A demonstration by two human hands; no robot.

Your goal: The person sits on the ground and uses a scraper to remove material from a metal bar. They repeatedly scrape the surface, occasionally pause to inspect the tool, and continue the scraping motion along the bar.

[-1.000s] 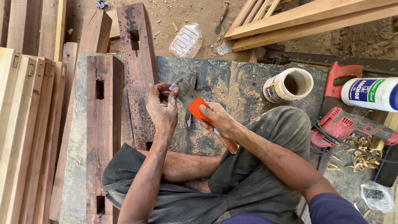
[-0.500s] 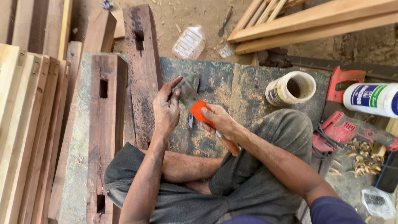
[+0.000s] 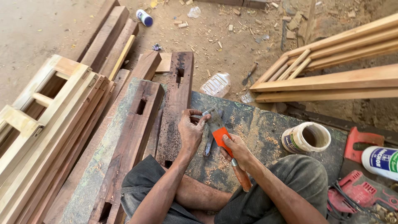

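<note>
My right hand (image 3: 237,150) grips a chisel by its middle. Its wooden handle (image 3: 241,177) points back toward my lap, an orange section (image 3: 221,136) sits above my fingers, and the grey metal blade (image 3: 214,118) points away from me. My left hand (image 3: 190,132) is curled beside the blade, with fingertips pinching its upper end. Both hands hover over a worn green mat (image 3: 265,128) in front of my crossed legs. A dark metal tool (image 3: 208,145) lies on the mat just under the chisel.
Two dark beams with mortise holes (image 3: 139,124) (image 3: 179,93) lie left of my hands, and light wooden frames (image 3: 45,120) are stacked further left. An open white tub (image 3: 306,139), a white glue bottle (image 3: 381,161) and a red power tool (image 3: 360,193) sit to the right. Planks (image 3: 331,79) and a plastic bottle (image 3: 215,85) lie beyond.
My left hand's fingers spread open half a second ago and have closed on the blade again. The view has tilted up and shows more of the ground ahead.
</note>
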